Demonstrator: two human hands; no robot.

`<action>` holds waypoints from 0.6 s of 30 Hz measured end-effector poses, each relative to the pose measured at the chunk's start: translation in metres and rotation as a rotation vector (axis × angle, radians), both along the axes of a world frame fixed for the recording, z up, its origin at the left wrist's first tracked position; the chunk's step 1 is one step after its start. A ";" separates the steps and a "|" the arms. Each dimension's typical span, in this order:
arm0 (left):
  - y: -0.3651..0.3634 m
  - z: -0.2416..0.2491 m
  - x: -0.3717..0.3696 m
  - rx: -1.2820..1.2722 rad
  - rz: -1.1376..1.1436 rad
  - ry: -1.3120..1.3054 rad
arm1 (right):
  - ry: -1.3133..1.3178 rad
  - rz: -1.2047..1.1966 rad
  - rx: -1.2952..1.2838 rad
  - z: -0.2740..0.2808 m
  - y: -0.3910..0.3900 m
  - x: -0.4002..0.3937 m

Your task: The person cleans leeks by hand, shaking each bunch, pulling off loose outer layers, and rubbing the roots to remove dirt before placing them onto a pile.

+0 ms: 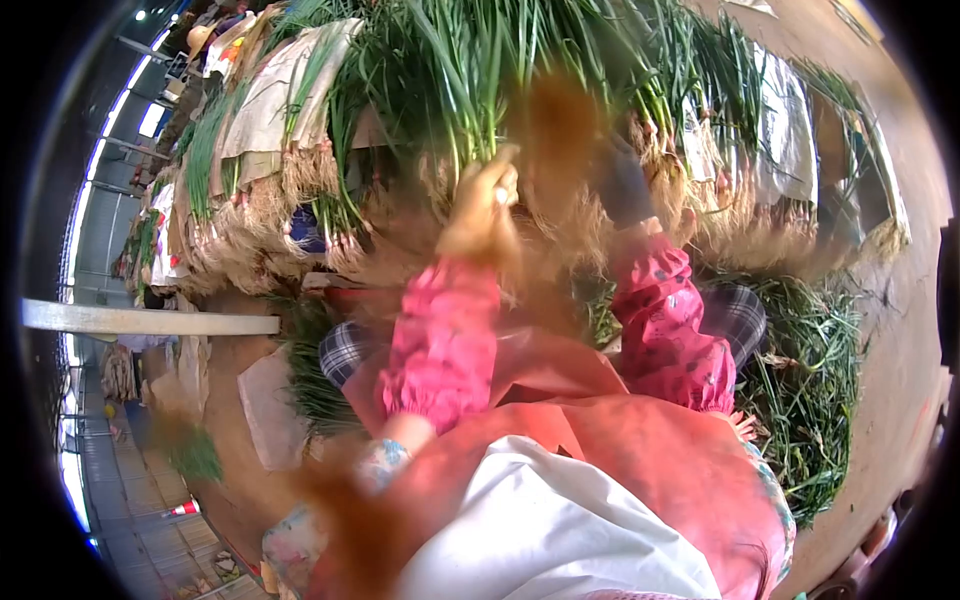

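Observation:
My left hand (485, 205), bare below a pink patterned sleeve, is closed around the lower stalks of some green onions (478, 105). Their long leaves spread upward from it, and a small white spot shows at the fingers. To its right is my right hand (622, 185) in a dark glove, near the roots of the onions. A brown smudge on the lens covers part of the space between the hands and hides the right fingers, so I cannot tell what they hold.
Rows of green onions with stringy roots (690, 190) lie across the far side, with sheets of tan cloth (270, 110) among them. Loose green leaves (805, 390) heap on the ground at right. A pale metal bar (150, 318) juts in from the left.

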State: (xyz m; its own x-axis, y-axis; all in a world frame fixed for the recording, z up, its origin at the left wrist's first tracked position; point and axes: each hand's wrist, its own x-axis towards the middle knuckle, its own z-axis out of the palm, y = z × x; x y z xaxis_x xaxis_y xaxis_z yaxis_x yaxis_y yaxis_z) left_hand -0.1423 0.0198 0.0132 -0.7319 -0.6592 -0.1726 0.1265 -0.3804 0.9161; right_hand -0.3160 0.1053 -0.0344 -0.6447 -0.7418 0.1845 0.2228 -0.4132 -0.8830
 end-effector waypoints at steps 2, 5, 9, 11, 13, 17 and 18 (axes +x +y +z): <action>-0.010 -0.020 -0.047 -0.452 0.267 -0.475 | 0.144 -0.033 0.010 -0.002 -0.002 0.008; -0.036 -0.058 -0.064 -0.732 0.325 -0.689 | 0.350 -0.092 0.151 -0.003 -0.019 0.016; -0.031 -0.050 -0.041 -0.348 0.195 -0.454 | 0.552 0.174 0.609 0.024 -0.022 0.019; -0.036 -0.046 -0.028 -0.294 0.080 -0.384 | 0.609 0.235 0.663 0.026 -0.028 0.014; -0.026 -0.026 -0.024 -0.114 -0.047 -0.210 | 0.594 -0.039 0.477 0.014 -0.030 0.012; -0.029 -0.005 0.004 0.018 -0.059 -0.111 | 0.539 -0.256 0.098 -0.034 -0.039 -0.034; -0.020 0.000 -0.007 0.028 0.113 -0.151 | 0.508 -0.208 0.117 -0.041 -0.033 -0.033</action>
State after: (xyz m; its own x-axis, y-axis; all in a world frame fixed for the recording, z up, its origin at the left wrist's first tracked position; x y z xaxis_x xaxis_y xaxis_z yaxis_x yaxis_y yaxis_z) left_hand -0.1497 -0.0007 0.0136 -0.6180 -0.7289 -0.2946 0.0317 -0.3976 0.9170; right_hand -0.3486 0.0726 -0.0752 -0.6314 -0.6424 0.4343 -0.3182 -0.2961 -0.9006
